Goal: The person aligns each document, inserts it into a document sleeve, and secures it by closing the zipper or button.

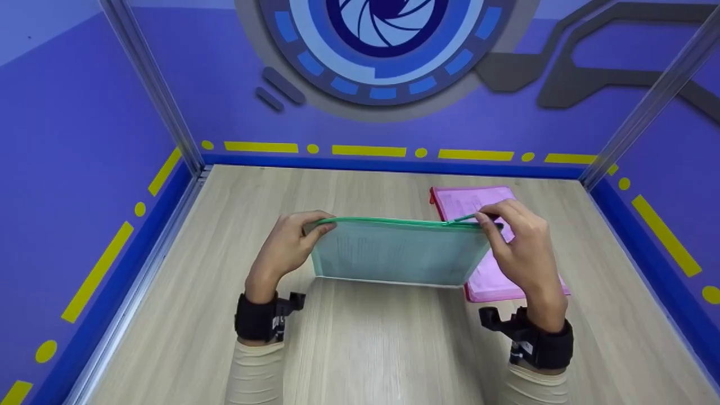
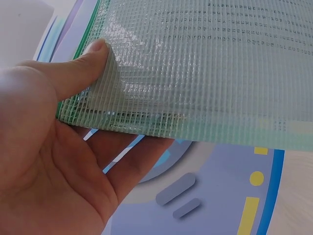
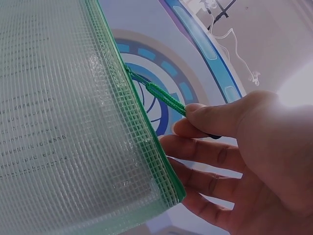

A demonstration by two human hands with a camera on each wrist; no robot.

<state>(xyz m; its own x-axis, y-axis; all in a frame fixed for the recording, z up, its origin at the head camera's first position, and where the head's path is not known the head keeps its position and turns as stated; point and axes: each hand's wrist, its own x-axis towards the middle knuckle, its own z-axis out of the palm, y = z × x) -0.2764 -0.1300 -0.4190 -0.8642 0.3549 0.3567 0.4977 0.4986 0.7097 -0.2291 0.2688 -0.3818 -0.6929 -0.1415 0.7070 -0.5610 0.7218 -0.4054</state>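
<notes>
A translucent mesh zipper pouch [image 1: 399, 256] with a green top edge stands upright over the table, printed paper showing through its side. My left hand [image 1: 289, 242] pinches its upper left corner, thumb on the near face and fingers behind, as the left wrist view shows. Between thumb and index finger, my right hand [image 1: 520, 244] pinches the green cord zipper pull [image 3: 166, 98]. The slider sits on the top edge, a short way in from the right corner. In the right wrist view the other right fingers lie beside the pouch's green edge.
A pink document pouch [image 1: 495, 281] with red edging lies flat at the right, partly hidden behind the green pouch and my right hand. The wooden table [image 1: 236, 225] is bounded by blue-purple panels [image 1: 365, 129] and metal posts [image 1: 163, 95].
</notes>
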